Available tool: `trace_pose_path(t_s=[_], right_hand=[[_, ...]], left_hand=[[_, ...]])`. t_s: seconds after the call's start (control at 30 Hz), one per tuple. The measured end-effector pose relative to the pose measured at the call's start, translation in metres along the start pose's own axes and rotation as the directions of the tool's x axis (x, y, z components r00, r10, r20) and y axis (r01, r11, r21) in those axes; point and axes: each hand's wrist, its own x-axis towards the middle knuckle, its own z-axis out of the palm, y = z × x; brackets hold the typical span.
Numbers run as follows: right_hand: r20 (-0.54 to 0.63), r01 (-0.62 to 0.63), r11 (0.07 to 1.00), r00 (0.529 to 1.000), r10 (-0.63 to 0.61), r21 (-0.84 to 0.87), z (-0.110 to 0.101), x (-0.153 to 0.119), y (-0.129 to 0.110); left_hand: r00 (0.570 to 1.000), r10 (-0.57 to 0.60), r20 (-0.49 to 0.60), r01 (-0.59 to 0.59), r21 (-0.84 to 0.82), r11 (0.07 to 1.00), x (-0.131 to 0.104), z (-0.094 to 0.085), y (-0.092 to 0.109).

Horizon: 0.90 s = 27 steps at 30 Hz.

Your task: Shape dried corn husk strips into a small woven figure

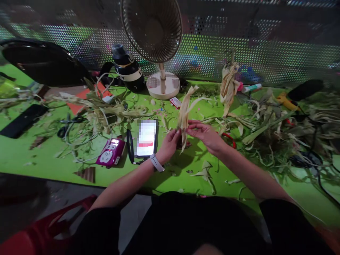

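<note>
My left hand [170, 143] is closed, its thumb and fingers pinching a bundle of dry corn husk [183, 113] near the lower end. From the other side my right hand [204, 134] grips the same husk between thumb and fingertips. The pale strips rise upright above my hands, and one thin strip bends off to the right. Behind and to the right, a tied corn husk figure [228, 86] stands on the green table [175, 177]. A phone with a lit screen [146, 138] lies left of my left hand. Red-handled pliers or scissors [228, 140], partly hidden, lie beside my right wrist.
A fan [162, 85] and a dark bottle [129, 71] stand at the back. Scissors [66, 125], a purple power strip [111, 152] and husk scraps [108, 109] lie left. A husk heap [271, 131], yellow glue gun [287, 102] and cables spread right.
</note>
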Motion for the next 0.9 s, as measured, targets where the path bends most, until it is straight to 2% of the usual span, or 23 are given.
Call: trace_pose_path(t_s=[0.1,0.17,0.23,0.37,0.5,0.67,0.83,0.9], right_hand=[[0.015,-0.034,0.999,0.999,0.034,0.000,0.009,0.000,0.010],[-0.012,-0.039,0.998,0.999,0.040,0.056,0.012,0.000,0.015],[-0.057,-0.013,0.993,0.998,0.020,0.114,0.015,0.000,0.019],[-0.067,-0.013,0.980,0.997,0.027,0.196,0.021,-0.003,0.024],[-0.145,0.045,0.983,0.989,-0.019,0.179,0.023,-0.003,0.028],[-0.172,0.048,0.981,0.985,-0.015,0.187,0.022,0.000,0.035],[-0.131,0.021,0.982,0.991,0.004,0.190,0.023,-0.002,0.038],[-0.150,0.035,0.974,0.989,-0.001,0.226,0.024,-0.001,0.038]], left_hand=[[0.993,-0.086,0.075,0.091,-0.069,0.993,-0.008,0.005,-0.002],[0.991,-0.099,0.090,0.107,-0.084,0.991,-0.013,0.006,-0.002],[0.992,-0.092,0.088,0.100,-0.091,0.991,-0.016,0.008,-0.003],[0.993,-0.060,0.104,0.071,-0.104,0.992,-0.016,0.008,-0.006],[0.995,-0.011,0.104,0.024,-0.133,0.991,-0.017,0.009,-0.010],[0.997,-0.020,0.078,0.034,-0.178,0.984,-0.019,0.012,-0.011],[0.992,0.035,0.124,-0.026,-0.070,0.997,-0.022,0.013,-0.007],[0.990,0.041,0.134,-0.037,-0.031,0.999,-0.023,0.012,-0.007]])
